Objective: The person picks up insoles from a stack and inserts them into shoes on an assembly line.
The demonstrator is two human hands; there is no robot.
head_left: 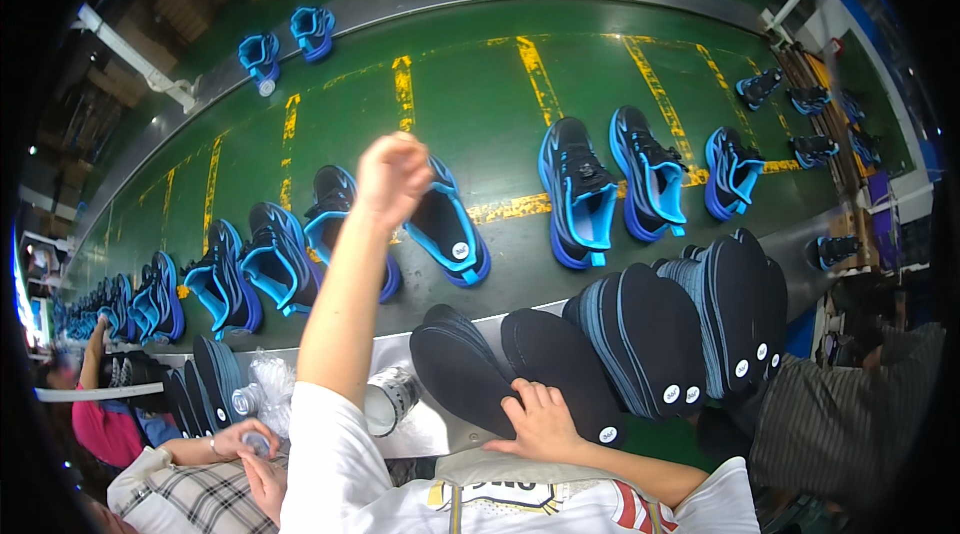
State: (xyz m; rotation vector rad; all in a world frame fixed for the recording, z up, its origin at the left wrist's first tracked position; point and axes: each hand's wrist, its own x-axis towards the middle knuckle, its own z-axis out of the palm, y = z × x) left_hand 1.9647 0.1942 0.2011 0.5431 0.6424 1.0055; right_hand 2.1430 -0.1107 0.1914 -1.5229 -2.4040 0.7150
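Note:
My left hand [393,180] reaches out over the conveyor with its fingers curled into a fist. It is at the front of a black and blue sneaker [446,226], and what it holds, if anything, is hidden. A white round label shows at the heel inside this sneaker. My right hand [545,424] rests at the heel end of a stack of black insoles [455,364], thumb on one side and fingers bent over the other. Beside it lies another black insole pile [560,359] with a white label at the heel.
More sneakers [578,189] line the green belt [480,84] on both sides. Several insole stacks [640,339] stand to the right. A clear cup-like roll [390,402] sits on the metal ledge. At left, a co-worker's hands [245,442] hold a small clear item.

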